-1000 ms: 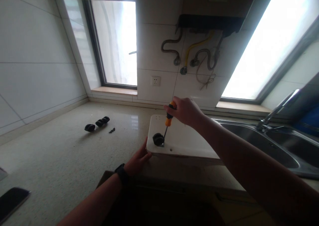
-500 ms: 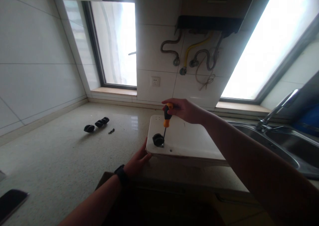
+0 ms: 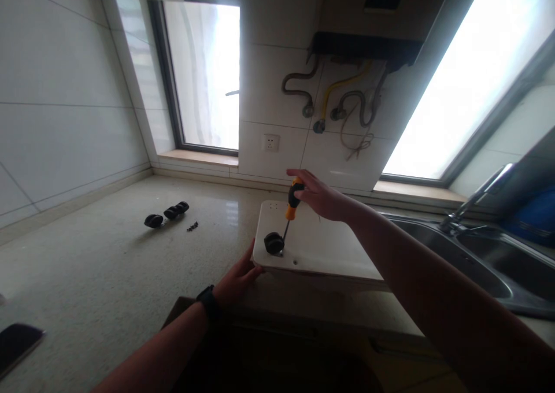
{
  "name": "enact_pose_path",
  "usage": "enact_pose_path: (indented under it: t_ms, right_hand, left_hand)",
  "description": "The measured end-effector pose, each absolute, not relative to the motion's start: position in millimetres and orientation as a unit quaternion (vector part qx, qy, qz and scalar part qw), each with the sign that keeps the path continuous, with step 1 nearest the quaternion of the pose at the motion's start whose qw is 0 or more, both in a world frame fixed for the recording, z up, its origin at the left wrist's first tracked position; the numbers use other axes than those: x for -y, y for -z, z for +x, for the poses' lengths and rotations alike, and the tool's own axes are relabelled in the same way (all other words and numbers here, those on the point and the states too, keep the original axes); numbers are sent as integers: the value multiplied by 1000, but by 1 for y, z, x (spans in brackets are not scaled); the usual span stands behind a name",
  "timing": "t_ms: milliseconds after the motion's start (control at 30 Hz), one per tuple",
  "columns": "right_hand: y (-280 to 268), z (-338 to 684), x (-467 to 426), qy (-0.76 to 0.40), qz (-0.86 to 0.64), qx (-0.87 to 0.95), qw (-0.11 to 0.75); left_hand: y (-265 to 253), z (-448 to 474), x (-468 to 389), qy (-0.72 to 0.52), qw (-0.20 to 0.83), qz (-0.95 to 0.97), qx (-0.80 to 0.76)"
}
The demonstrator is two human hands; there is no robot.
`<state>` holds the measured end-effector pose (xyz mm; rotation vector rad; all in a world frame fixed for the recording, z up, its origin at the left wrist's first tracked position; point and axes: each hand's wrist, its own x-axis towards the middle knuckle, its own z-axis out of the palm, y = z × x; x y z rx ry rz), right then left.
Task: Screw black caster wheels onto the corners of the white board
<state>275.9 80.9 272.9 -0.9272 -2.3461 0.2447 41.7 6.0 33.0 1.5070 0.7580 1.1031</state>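
My right hand (image 3: 318,196) is closed around the black-and-orange handle of a screwdriver (image 3: 293,199). The tool leans slightly, and its shaft runs down beside a black caster wheel (image 3: 274,243) at the near left corner of a long white panel (image 3: 333,248). The tip meets the caster's base; whether it sits in a screw is too small to see. My left hand (image 3: 238,278), with a dark watch on the wrist, grips that same corner of the panel, thumb at the near edge and fingers partly hidden along the side.
More black casters (image 3: 176,210) lie on the speckled countertop (image 3: 108,277) to the left, beside a small pile of screws (image 3: 192,226). A dark phone-like object (image 3: 19,344) rests at lower left. The steel sink (image 3: 485,269) and faucet (image 3: 477,202) are on the right.
The screwdriver's handle has tipped a little to the right with my right hand, while its tip stays at the caster. My left hand keeps its hold on the corner. The view has shifted slightly.
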Motion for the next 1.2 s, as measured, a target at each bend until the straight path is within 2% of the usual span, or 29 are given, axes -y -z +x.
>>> enact_pose_path:
  t_ms: [167,367,533,867,1067,1200]
  right_hand:
    - [-280,280,-79,-155,-297,906,259]
    - [-285,275,-73,-45,-395,864,308]
    - [-282,272,-68,2,-423,852,307]
    - [-276,282,-77,-138,-293,908,266]
    - [-273,281,-77,-44,-370,867,330]
    - [-276,281,-75,-24,-389,863,322]
  left_hand:
    - [-30,41,-7,-471,530,634,-310]
    - [-27,41,-7,-457,522,637,-336]
    - [-31,42,-5,-462,527,632,-332]
    - [-29,43,-5,-450,527,633,-345]
    - [-22,42,-8,-452,527,627,-354]
    - [-27,42,-7,-450,529,630,-348]
